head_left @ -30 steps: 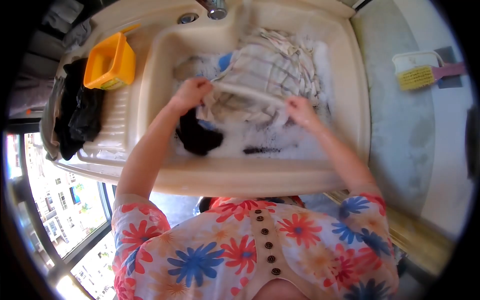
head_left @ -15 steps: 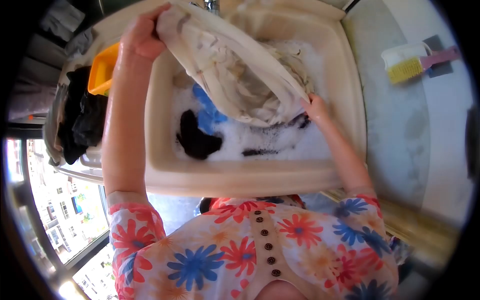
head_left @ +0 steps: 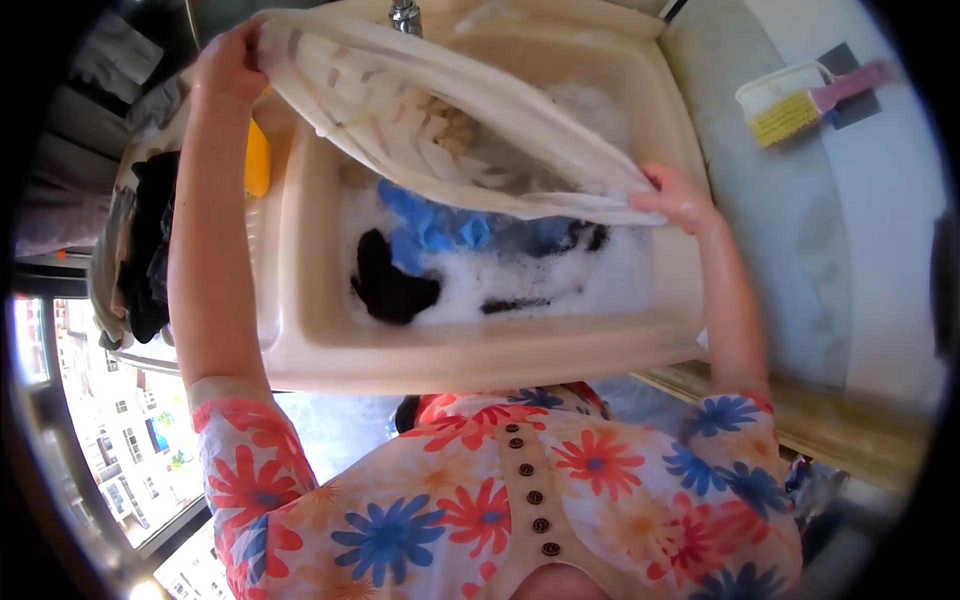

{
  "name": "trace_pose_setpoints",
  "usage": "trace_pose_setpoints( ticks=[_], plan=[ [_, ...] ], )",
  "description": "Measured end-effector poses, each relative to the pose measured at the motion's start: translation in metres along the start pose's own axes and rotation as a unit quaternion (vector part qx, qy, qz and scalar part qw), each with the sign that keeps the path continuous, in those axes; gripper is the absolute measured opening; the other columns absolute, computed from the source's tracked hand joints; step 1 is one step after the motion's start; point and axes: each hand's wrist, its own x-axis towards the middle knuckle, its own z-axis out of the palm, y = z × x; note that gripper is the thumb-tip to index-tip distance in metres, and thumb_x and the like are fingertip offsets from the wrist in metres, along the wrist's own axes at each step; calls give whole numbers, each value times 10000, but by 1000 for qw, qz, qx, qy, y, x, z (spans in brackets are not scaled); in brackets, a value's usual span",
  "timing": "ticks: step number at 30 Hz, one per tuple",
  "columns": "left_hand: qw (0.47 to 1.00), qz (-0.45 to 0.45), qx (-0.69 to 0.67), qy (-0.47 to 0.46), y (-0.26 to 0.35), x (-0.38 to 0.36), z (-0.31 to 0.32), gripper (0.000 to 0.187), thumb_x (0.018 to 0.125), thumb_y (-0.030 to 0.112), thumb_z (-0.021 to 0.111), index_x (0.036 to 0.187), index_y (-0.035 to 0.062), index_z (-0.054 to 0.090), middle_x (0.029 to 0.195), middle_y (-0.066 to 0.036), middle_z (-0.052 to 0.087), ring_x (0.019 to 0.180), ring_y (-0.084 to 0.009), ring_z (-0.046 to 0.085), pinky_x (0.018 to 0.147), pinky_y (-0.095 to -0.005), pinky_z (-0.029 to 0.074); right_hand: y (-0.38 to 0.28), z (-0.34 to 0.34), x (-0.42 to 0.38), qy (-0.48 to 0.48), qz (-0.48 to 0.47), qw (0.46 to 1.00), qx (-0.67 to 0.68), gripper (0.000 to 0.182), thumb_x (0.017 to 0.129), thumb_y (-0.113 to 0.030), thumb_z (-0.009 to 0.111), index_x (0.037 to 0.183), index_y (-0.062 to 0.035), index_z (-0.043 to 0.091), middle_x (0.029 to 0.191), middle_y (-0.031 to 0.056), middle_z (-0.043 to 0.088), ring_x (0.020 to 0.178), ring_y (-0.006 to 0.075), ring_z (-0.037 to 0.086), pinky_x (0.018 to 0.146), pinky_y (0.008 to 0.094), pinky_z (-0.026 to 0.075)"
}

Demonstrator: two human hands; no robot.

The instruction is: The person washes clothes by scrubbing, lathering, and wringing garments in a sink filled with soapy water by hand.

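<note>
A wet cream-coloured cloth (head_left: 370, 125) with faint brownish patches is stretched across the sink (head_left: 480, 355), its wide opening facing me. At the upper left, my left hand (head_left: 228, 62) is closed round one end of the edge. The opposite end is pinched in my right hand (head_left: 680, 197), over the sink's right side. Beneath the cloth, a blue cloth (head_left: 415, 225) and a black cloth (head_left: 392, 285) lie in soapy, foamy water (head_left: 480, 275). Another dark strip of fabric (head_left: 515, 304) pokes through the suds.
The tap (head_left: 405, 15) stands at the sink's far side. Left of the sink are a yellow container (head_left: 257, 160), partly behind my forearm, and a pile of dark clothes (head_left: 150, 250). A yellow-bristled brush (head_left: 785, 118) with a pink handle lies on the right ledge.
Both hands have moved apart, the left further left and the right further right. The cream cloth is pulled longer and tauter, showing more of the blue cloth below.
</note>
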Motion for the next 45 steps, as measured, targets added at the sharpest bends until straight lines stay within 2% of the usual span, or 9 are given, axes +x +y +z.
trace_pose_setpoints(
  ticks=[5, 9, 13, 22, 29, 34, 37, 40, 45],
  plan=[
    [906, 188, 352, -141, 1, -18, -27, 158, 846, 162, 514, 839, 29, 599, 743, -5, 578, 684, -93, 544, 630, -231, 459, 13, 2, -33, 188, 83, 945, -255, 321, 627, -123, 651, 919, -5, 590, 821, 187, 606, 780, 303, 590, 694, 359, 455],
    [647, 68, 721, -238, -6, -115, -34, 226, 749, 272, 605, 882, 91, 628, 663, -16, 589, 629, -111, 549, 601, -247, 439, 18, -5, -58, 103, 233, 961, -104, 277, 619, -129, 662, 858, -5, 595, 784, 175, 608, 730, 302, 593, 660, 361, 461],
    [362, 88, 845, -384, -61, -168, -89, 534, 573, 392, 731, 998, 105, 581, 906, -117, 519, 829, -298, 560, 731, -394, 438, 48, 18, -71, 30, 99, 967, -234, 215, 611, -133, 667, 798, -42, 611, 753, 149, 613, 696, 279, 595, 628, 355, 461],
    [366, 173, 851, -333, -94, -162, -109, 118, 627, 4, 556, 730, 53, 524, 800, -145, 490, 739, -311, 551, 641, -401, 465, 41, 58, -74, -84, 108, 930, -341, 257, 617, -180, 677, 862, -115, 634, 803, 121, 626, 764, 274, 598, 690, 364, 465],
    [620, 185, 684, -336, -86, -155, -70, 235, 589, 19, 560, 822, 6, 587, 796, -136, 570, 753, -303, 567, 673, -354, 452, -22, 117, -42, -20, -181, 980, -82, 783, 622, -372, 728, 1230, -3, 400, 1153, 221, 498, 1059, 339, 491, 907, 380, 381],
    [685, 277, 585, -333, -105, -167, -8, 285, 618, 46, 548, 900, 44, 587, 863, -128, 589, 768, -271, 578, 635, -349, 465, -144, 202, 0, 6, -232, 973, 20, 495, 734, -327, 644, 1078, 0, 508, 939, 201, 591, 843, 314, 589, 734, 387, 458],
    [827, 172, 455, -282, -126, -150, -20, 334, 673, 61, 578, 1003, 11, 563, 866, -81, 594, 809, -191, 587, 700, -318, 470, -142, 206, 29, 99, -162, 964, 185, 204, 797, -159, 560, 912, 7, 587, 784, 191, 613, 716, 269, 604, 654, 378, 455],
    [905, -265, 285, -171, -181, -132, -66, 256, 697, 56, 534, 952, 41, 558, 836, -49, 577, 796, -204, 577, 629, -322, 470, -155, 189, 48, 31, -123, 920, 371, 206, 803, -159, 536, 910, 12, 580, 749, 190, 613, 642, 308, 598, 614, 402, 462],
    [915, -345, -126, -166, -278, -126, -53, 248, 750, 94, 502, 991, 52, 539, 836, -52, 549, 837, -206, 537, 679, -318, 456, -218, 242, 17, -9, -307, 952, -8, 404, 764, -230, 570, 1050, 28, 447, 844, 205, 574, 749, 386, 554, 648, 440, 452]
  ],
)
